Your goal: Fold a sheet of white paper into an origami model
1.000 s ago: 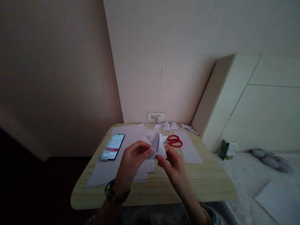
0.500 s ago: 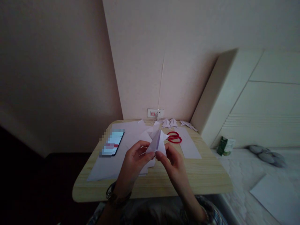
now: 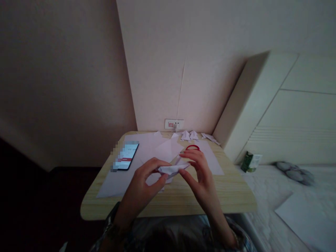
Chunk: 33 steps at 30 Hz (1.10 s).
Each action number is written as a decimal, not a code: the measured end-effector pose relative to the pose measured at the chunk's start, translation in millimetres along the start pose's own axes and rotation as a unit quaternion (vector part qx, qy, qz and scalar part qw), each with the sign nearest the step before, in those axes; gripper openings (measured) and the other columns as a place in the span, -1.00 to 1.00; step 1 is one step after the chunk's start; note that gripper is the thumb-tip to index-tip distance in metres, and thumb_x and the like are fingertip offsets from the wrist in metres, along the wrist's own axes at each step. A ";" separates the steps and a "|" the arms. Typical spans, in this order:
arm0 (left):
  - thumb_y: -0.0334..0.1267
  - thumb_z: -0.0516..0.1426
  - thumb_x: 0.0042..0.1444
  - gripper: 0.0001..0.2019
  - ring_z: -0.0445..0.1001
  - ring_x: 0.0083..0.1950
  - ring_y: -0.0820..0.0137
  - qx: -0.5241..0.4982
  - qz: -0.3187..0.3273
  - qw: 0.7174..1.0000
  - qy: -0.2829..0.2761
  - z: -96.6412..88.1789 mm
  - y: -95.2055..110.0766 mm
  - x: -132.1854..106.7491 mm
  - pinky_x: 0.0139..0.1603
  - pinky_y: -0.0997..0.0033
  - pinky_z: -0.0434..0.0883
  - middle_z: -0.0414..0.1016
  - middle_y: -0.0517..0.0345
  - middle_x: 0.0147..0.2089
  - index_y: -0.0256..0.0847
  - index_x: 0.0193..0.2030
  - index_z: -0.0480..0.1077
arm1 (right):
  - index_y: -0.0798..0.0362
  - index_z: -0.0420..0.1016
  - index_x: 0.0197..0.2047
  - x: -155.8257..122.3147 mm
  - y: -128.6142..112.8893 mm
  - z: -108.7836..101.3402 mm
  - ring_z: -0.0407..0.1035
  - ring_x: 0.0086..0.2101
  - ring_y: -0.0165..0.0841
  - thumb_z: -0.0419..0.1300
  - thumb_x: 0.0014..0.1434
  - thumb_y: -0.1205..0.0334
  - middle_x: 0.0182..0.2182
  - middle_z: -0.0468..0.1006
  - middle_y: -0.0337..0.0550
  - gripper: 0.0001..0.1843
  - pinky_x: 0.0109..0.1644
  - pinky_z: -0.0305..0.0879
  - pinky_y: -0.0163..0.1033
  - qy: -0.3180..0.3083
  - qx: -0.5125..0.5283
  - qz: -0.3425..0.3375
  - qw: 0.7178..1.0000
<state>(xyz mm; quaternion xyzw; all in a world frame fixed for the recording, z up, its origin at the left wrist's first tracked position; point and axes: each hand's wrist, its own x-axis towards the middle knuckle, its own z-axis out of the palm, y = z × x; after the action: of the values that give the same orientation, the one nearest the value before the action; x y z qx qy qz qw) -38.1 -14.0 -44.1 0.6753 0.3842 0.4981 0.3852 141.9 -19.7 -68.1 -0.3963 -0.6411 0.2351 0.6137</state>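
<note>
A folded white paper piece (image 3: 173, 169) lies nearly flat between both hands above the wooden table (image 3: 231, 196). My left hand (image 3: 145, 180) pinches its left end with thumb and fingers closed. My right hand (image 3: 199, 175) grips its right end, fingers curled over the top. Loose white sheets (image 3: 147, 150) lie on the table under and behind the hands.
A phone (image 3: 126, 156) with a lit screen rests on the sheets at the left. Red scissors (image 3: 192, 147) peek out behind my right hand. Small folded paper shapes (image 3: 190, 135) line the back edge by a wall socket (image 3: 173, 123). A bed (image 3: 288, 206) with a green carton (image 3: 249, 162) lies to the right.
The paper piece stood upright with its point up; now it is tipped down and held nearly flat. Both hands have shifted around it.
</note>
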 end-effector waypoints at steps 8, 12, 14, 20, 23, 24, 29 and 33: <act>-0.37 0.27 0.09 -0.54 0.58 -0.21 0.44 -0.070 -0.059 0.995 0.048 3.5 -5.3 -6.7 -0.10 0.52 0.53 0.54 0.22 -0.14 0.01 0.16 0.48 | -0.19 0.53 -0.03 -2.6 -3.3 -2.2 0.38 0.00 -0.23 0.29 0.23 0.36 -0.08 0.51 -0.17 -0.71 0.02 0.36 -0.14 -0.031 0.013 -0.015 0.999; -0.34 0.33 0.06 -0.49 0.58 -0.21 0.47 -0.073 -0.046 0.991 0.104 5.2 -5.0 -7.4 -0.10 0.57 0.52 0.51 0.29 -0.22 0.03 0.18 0.44 | -0.17 0.58 -0.06 -3.1 -5.3 -4.0 0.27 0.17 -0.13 0.34 0.20 0.28 0.03 0.43 -0.11 -0.76 0.26 0.20 0.01 -0.014 -0.035 -0.022 0.999; -0.35 0.33 0.04 -0.54 0.58 -0.21 0.49 -0.073 -0.044 0.991 0.107 6.2 -3.1 -6.0 -0.11 0.60 0.52 0.53 0.31 -0.27 -0.01 0.11 0.45 | -0.16 0.59 -0.04 -3.3 -5.9 -4.1 0.24 0.22 -0.10 0.33 0.21 0.25 0.11 0.42 -0.08 -0.76 0.32 0.13 0.08 -0.015 -0.049 -0.021 0.998; -0.42 0.31 0.00 -0.80 0.59 -0.19 0.52 -0.068 -0.018 0.989 0.126 10.2 -2.1 -4.4 -0.13 0.65 0.50 0.58 0.34 -0.26 -0.08 -0.25 0.47 | -0.13 0.53 0.04 -5.4 -6.9 -0.2 0.44 0.00 -0.26 0.26 0.26 0.35 -0.05 0.59 -0.16 -0.69 0.16 0.33 -0.10 -0.042 -0.019 -0.045 0.998; -0.42 0.30 0.01 -0.81 0.59 -0.19 0.54 -0.047 -0.002 0.993 0.112 10.4 -1.7 -6.4 -0.12 0.66 0.50 0.61 0.36 -0.25 -0.07 -0.25 0.51 | -0.09 0.51 0.08 -6.8 -10.1 1.9 0.47 -0.16 -0.33 0.27 0.24 0.40 -0.15 0.61 -0.21 -0.64 -0.01 0.41 -0.24 -0.041 -0.023 -0.045 0.998; -0.43 0.31 0.00 -0.79 0.60 -0.19 0.54 -0.042 0.003 0.993 0.113 10.2 -1.0 -7.0 -0.12 0.67 0.50 0.62 0.37 -0.24 -0.06 -0.24 0.52 | -0.08 0.51 0.07 -7.2 -11.3 2.3 0.47 -0.19 -0.34 0.27 0.23 0.41 -0.18 0.61 -0.22 -0.64 -0.05 0.41 -0.26 -0.038 -0.029 -0.046 0.998; -0.45 0.33 -0.04 -0.77 0.61 -0.22 0.54 -0.003 0.020 0.993 0.117 9.6 2.9 -8.8 -0.14 0.70 0.51 0.65 0.38 -0.27 -0.08 -0.24 0.56 | -0.03 0.51 0.04 -8.4 -14.9 3.3 0.46 -0.23 -0.34 0.28 0.22 0.42 -0.24 0.58 -0.22 -0.67 -0.11 0.42 -0.29 -0.020 -0.061 -0.073 0.995; -0.44 0.33 -0.02 -0.79 0.62 -0.21 0.53 0.010 0.024 0.992 0.123 10.1 1.8 -8.8 -0.15 0.70 0.51 0.67 0.36 -0.26 -0.08 -0.25 0.57 | -0.02 0.51 0.05 -8.3 -15.7 3.1 0.46 -0.25 -0.32 0.28 0.22 0.42 -0.26 0.59 -0.19 -0.66 -0.15 0.42 -0.27 -0.013 -0.090 -0.108 0.990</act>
<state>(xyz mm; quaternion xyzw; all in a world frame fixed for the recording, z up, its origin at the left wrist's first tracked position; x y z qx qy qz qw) -29.8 -24.1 -47.9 0.6213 0.4174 0.5829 0.3162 134.9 -34.8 -61.1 -0.3754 -0.7068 0.1140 0.5887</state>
